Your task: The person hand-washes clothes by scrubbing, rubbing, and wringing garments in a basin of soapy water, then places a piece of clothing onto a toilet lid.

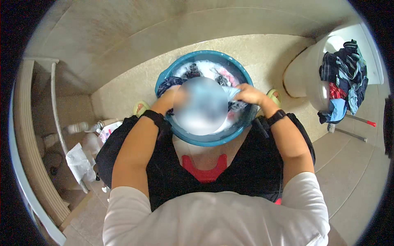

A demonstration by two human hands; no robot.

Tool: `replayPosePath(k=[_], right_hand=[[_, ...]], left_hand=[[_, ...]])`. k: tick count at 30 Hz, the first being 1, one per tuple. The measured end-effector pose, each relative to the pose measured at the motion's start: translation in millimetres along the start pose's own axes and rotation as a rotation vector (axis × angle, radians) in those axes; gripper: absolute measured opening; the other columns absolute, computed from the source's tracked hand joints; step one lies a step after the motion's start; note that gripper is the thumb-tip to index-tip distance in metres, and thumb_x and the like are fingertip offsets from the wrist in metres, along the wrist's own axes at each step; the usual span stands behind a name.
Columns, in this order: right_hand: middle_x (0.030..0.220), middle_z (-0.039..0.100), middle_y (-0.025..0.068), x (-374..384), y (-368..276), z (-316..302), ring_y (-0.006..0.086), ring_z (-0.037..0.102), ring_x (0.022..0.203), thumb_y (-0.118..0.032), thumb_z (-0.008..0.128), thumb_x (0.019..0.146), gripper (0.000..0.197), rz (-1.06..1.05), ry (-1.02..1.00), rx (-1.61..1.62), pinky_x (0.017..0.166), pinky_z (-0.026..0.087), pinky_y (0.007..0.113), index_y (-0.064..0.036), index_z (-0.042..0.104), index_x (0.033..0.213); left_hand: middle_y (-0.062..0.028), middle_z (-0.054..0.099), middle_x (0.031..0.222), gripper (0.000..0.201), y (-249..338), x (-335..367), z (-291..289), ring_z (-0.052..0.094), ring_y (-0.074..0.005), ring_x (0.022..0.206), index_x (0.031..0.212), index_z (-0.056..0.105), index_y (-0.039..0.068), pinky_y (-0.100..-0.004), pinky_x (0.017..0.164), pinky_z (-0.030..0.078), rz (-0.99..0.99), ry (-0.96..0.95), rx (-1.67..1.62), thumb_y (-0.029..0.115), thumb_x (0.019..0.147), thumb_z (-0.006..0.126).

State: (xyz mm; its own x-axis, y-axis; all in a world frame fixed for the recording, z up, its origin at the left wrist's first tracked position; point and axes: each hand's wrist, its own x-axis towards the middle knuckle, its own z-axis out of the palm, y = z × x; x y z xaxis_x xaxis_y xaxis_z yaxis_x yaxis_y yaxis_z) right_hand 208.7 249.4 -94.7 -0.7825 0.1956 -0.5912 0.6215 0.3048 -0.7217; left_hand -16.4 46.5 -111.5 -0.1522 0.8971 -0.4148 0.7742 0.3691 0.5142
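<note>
A round blue basin (245, 69) stands on the floor between my feet, holding wet clothes and white suds (205, 67). My right hand (249, 94) is over its right side, with the fingers closed on a light blue garment (232, 92). My left hand (171, 98) reaches in over the left side, beside a dark navy garment (167, 84). A round blurred patch covers the middle of the basin and the left fingers, so their grip is hidden. Black and pink cloth (227, 76) lies in the foam toward the far rim.
At the right, dark and light blue clothes (347, 78) are heaped on a white toilet (301, 74). A red plastic stool (204, 169) shows between my knees. To the left are a metal rail (55, 102) and a white plastic bag (80, 162). A tiled wall (164, 20) rises behind the basin.
</note>
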Motion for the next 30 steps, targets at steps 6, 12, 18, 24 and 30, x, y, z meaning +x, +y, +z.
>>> replayPosePath(k=[6, 12, 18, 24, 30], right_hand=[[0.088, 0.064, 0.0082, -32, -42, 2, 0.0190, 0.061, 0.079, -0.015, 0.062, 0.076, 0.022, -0.267, 0.210, 1.380, 0.074, 0.050, 0.034, -0.0019, 0.060, 0.094], [0.092, 0.064, 0.0122, -55, -96, 50, 0.0252, 0.062, 0.079, -0.027, 0.069, 0.073, 0.039, -0.360, 0.654, 0.621, 0.071, 0.049, 0.032, -0.0020, 0.057, 0.101], [0.093, 0.058, 0.0205, -81, -162, 119, 0.0369, 0.056, 0.082, -0.016, 0.067, 0.061, 0.034, -0.617, 1.018, -0.138, 0.071, 0.046, 0.040, -0.0017, 0.056, 0.090], [0.080, 0.063, 0.0169, -20, -109, 94, 0.0312, 0.061, 0.075, -0.010, 0.067, 0.061, 0.025, -0.319, 0.963, 0.102, 0.069, 0.048, 0.036, 0.0000, 0.060, 0.083], [0.098, 0.061, 0.0076, 9, -16, 51, 0.0148, 0.057, 0.081, -0.003, 0.057, 0.073, 0.029, -0.116, 0.723, 0.258, 0.072, 0.048, 0.028, -0.0033, 0.060, 0.102]], left_hand=[[-0.0075, 0.063, 0.095, 0.036, 35, -33, -11, 0.059, -0.0179, 0.087, 0.102, 0.059, 0.000, -0.0302, 0.081, 0.045, 0.087, 0.085, -1.769, 0.007, 0.067, 0.051], [-0.0119, 0.053, 0.120, 0.068, 132, -63, -20, 0.053, -0.0261, 0.108, 0.121, 0.047, 0.004, -0.0451, 0.096, 0.039, -0.113, 0.168, -2.238, 0.059, 0.081, 0.050], [-0.0092, 0.057, 0.096, 0.033, 113, -45, 21, 0.056, -0.0208, 0.091, 0.102, 0.055, 0.010, -0.0358, 0.079, 0.049, 0.467, -0.309, -2.481, 0.037, 0.085, 0.053], [-0.0064, 0.058, 0.087, 0.030, 133, -48, 36, 0.057, -0.0178, 0.077, 0.100, 0.056, 0.007, -0.0321, 0.069, 0.050, -0.070, 0.220, -2.171, 0.032, 0.084, 0.055], [-0.0056, 0.061, 0.085, 0.022, 134, -39, 27, 0.061, -0.0170, 0.075, 0.103, 0.056, 0.003, -0.0304, 0.063, 0.051, -0.035, 0.112, -1.620, 0.011, 0.082, 0.051]])
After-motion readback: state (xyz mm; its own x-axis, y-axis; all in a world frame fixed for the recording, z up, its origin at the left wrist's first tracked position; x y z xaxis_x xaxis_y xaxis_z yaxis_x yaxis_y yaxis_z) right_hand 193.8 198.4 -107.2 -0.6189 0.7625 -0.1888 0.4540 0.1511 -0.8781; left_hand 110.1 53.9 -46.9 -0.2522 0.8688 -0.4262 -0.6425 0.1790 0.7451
